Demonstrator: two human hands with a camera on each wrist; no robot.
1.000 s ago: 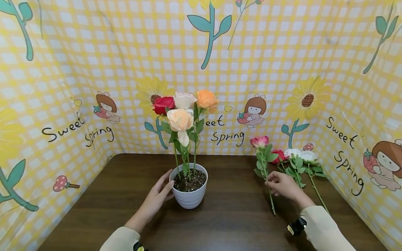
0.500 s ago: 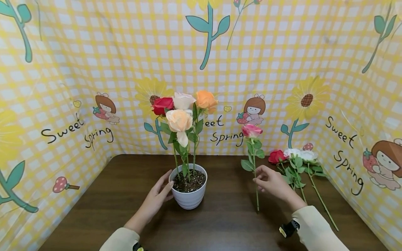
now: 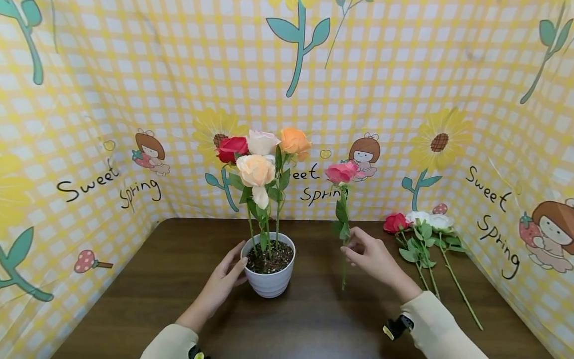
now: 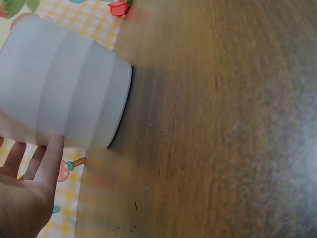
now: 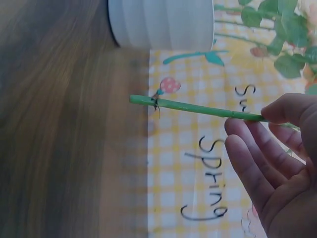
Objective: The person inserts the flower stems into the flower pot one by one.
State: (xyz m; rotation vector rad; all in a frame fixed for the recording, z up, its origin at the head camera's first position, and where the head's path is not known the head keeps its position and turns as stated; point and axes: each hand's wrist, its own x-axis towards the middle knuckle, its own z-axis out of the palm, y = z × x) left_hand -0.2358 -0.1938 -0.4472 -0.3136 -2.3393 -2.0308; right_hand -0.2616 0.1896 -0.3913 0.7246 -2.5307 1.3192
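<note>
A white ribbed flowerpot (image 3: 269, 283) filled with dark soil (image 3: 277, 259) stands on the table. Rising from the soil are several roses: a red rose (image 3: 231, 149), a pale pink rose (image 3: 262, 142), an orange rose (image 3: 295, 140) and a peach rose (image 3: 255, 170). My left hand (image 3: 221, 281) rests against the pot's left side with fairly straight fingers, seen touching its wall (image 4: 59, 84) in the left wrist view. To the right of the pot, my right hand (image 3: 372, 257) pinches a pink rose (image 3: 342, 172) by its stem, held upright. The stem's lower end (image 5: 143, 100) hangs free.
On the right of the brown wooden table (image 3: 305, 324) lie a red rose (image 3: 395, 223) and white roses (image 3: 440, 222), their stems pointing toward the front. A yellow checked cloth (image 3: 385, 89) with printed drawings encloses the table at the back and sides.
My right hand has lifted the pink rose away from the lying roses and carried it left toward the pot, turning it more upright. My left hand has stayed at the pot.
</note>
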